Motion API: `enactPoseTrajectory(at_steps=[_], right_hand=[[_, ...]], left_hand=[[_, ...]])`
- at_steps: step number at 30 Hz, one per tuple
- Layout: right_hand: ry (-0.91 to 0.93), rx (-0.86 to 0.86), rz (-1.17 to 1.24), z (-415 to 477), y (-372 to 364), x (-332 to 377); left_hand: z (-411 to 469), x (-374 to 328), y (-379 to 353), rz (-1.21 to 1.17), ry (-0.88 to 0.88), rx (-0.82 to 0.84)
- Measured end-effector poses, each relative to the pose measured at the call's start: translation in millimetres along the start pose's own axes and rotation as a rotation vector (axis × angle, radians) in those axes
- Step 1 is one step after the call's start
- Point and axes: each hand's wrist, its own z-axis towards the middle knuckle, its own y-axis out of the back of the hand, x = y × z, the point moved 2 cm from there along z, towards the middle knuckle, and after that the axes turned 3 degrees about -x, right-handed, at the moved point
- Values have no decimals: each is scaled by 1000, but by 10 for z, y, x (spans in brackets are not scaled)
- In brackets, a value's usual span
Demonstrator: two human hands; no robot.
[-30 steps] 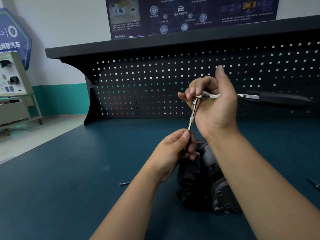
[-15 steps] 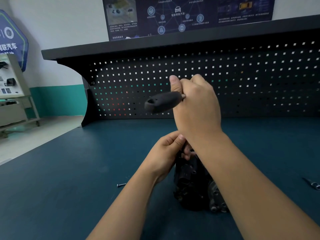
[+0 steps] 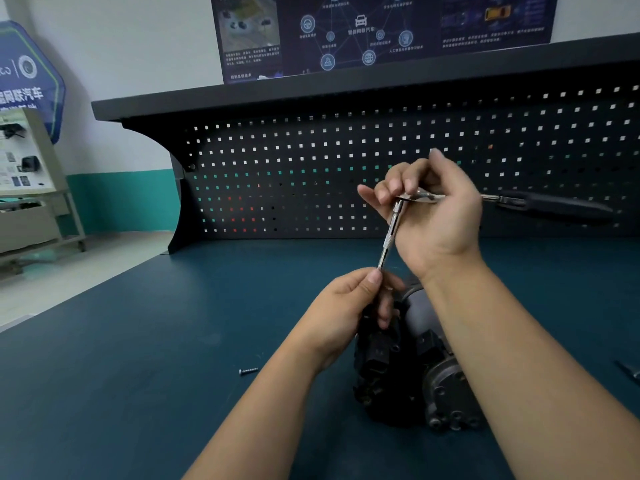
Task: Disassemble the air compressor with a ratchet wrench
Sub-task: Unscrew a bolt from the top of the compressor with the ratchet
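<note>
Far left, 9 o'clock: display stand on the floor beyond the bench top.

1 loose screw lies on the mat at 9 o'clock of the air compressor, well apart from it.

Left hand: thumb and fingers curled, pinching the lower end of the extension bar just above the compressor's top. Where the bar meets the compressor is hidden by the fingers.

The compressor is dark and sits on the mat at centre, between the 2 forearms.

The bar leans up from the left hand toward 1 o'clock.

Right hand: fingers curled round the head of the ratchet wrench at the bar's top. The black handle juts out toward 3 o'clock, in front of the pegboard.

Right edge, 4 o'clock: a small tool on the mat, too blurred to identify.
</note>
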Motion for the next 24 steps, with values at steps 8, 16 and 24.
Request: enactPoseTrajectory(at_steps=[8, 16, 24], right_hand=[[623, -154, -1146, -150, -210, -53], [506, -193, -1007, -119, -220, -67], [92, -1, -142, -40, -103, -34]], left_hand=[[3, 5, 5, -27, 4, -12], [-5, -9, 5, -83, 7, 25], [-17, -33, -6, -132, 5, 84]])
